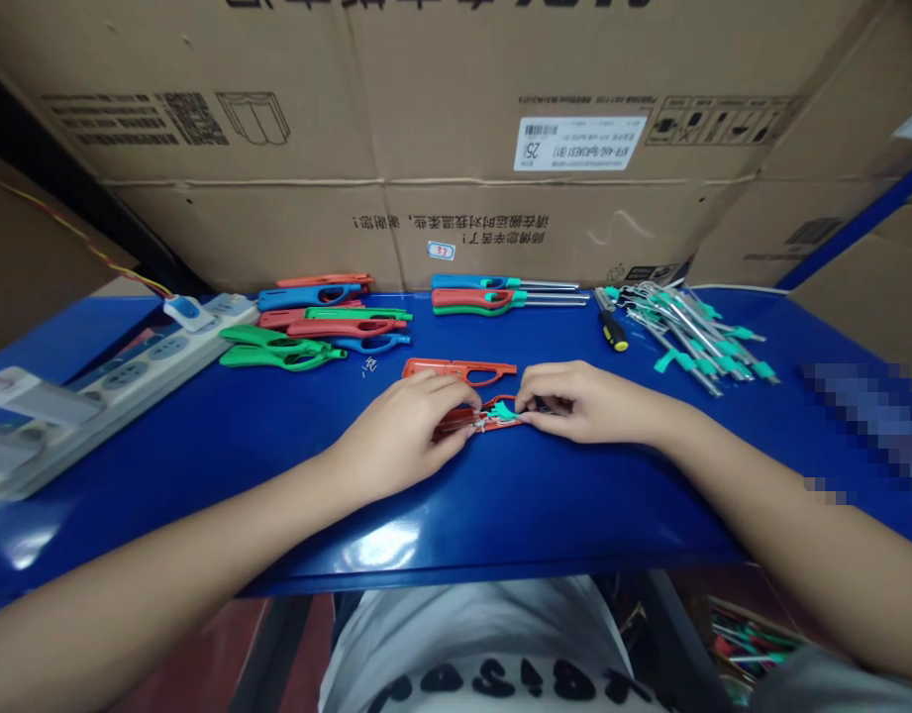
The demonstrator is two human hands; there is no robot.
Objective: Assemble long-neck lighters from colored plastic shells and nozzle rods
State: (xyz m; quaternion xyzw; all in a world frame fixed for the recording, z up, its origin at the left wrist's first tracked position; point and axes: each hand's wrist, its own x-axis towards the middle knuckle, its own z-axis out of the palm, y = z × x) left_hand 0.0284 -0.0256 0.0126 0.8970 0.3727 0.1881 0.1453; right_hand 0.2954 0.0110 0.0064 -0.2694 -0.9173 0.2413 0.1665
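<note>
Between my hands lies the open red-orange half shell of a long-nosed lighter (509, 424), with a green trigger (501, 410) and thin white wires in it. My left hand (415, 431) is closed on the shell's left end, thumb and fingertips by the wires. My right hand (585, 401) pinches the lighter at its right end, beside the green trigger; its fingers hide what lies under them. Just behind, an orange half shell (462, 370) rests on the table.
Coloured lighter shells (299, 327) lie at left beside a white power strip (140, 371). Assembled lighters (500, 295) lie at the back. A screwdriver (611, 325) and a pile of metal lighter tubes (697, 332) are at right. Small screws (369, 366) sit near the shells. Cardboard (277, 218) stands behind.
</note>
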